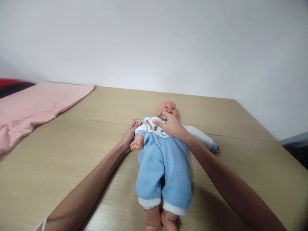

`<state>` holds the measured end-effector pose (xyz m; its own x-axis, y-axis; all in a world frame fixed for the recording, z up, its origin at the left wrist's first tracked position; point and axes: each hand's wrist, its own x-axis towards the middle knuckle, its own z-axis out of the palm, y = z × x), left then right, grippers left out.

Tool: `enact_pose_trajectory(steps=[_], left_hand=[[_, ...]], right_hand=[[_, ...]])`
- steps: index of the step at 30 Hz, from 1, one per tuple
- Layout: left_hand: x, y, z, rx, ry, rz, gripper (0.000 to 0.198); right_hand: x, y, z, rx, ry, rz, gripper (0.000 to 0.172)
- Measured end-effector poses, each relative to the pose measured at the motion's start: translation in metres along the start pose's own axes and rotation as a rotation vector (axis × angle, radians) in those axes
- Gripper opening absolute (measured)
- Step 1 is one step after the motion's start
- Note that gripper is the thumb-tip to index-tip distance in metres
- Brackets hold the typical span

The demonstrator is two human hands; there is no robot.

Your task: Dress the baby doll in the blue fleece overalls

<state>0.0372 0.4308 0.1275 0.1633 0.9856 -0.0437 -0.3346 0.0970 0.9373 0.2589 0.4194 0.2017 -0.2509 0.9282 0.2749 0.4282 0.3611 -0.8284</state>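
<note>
A baby doll point(167, 106) lies face up on the table, its feet toward me. It wears a fluffy blue and white outfit point(166, 160) with an animal face on the chest. My left hand point(130, 136) is closed around the doll's sleeved arm at the left, with the doll's small hand showing beside my wrist. My right hand point(173, 125) reaches across the chest, thumb and fingers at the outfit's neckline just under the doll's chin. What its fingertips pinch is partly hidden. The doll's other arm point(202, 138) stretches out to the right, beyond my right forearm.
The wooden table point(72, 150) has a seam running across it. A pink cloth point(40, 109) is spread at the far left, with a red and black object point(14, 84) behind it. A plain white wall point(154, 45) stands along the back. Something dark point(297, 147) is beyond the right edge.
</note>
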Motion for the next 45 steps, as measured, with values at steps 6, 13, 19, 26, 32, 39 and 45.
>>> enact_pose_trajectory(steps=[6,13,19,26,32,39,45], left_hand=[[0.002,0.007,-0.006,-0.103,-0.108,-0.093,0.043],[0.004,0.008,-0.003,0.027,-0.102,0.064,0.041],[0.019,0.009,0.000,0.030,-0.153,-0.016,0.043],[0.045,0.009,0.010,-0.021,-0.303,-0.199,0.030],[0.049,0.006,0.016,-0.022,-0.361,-0.311,0.026],[0.038,0.021,0.019,0.116,-0.295,-0.177,0.031],[0.045,0.017,0.019,0.335,-0.360,-0.100,0.031]], right_hand=[[-0.013,0.005,-0.002,-0.024,0.141,0.063,0.027],[-0.012,0.016,-0.003,0.303,0.040,0.137,0.044],[-0.012,0.019,0.000,0.445,0.041,0.204,0.050],[-0.019,0.026,-0.002,0.538,0.089,0.264,0.043],[-0.028,0.032,-0.004,0.683,0.181,0.319,0.046],[-0.031,0.033,-0.003,0.755,0.288,0.340,0.048],[-0.030,0.034,-0.001,0.742,0.322,0.326,0.048]])
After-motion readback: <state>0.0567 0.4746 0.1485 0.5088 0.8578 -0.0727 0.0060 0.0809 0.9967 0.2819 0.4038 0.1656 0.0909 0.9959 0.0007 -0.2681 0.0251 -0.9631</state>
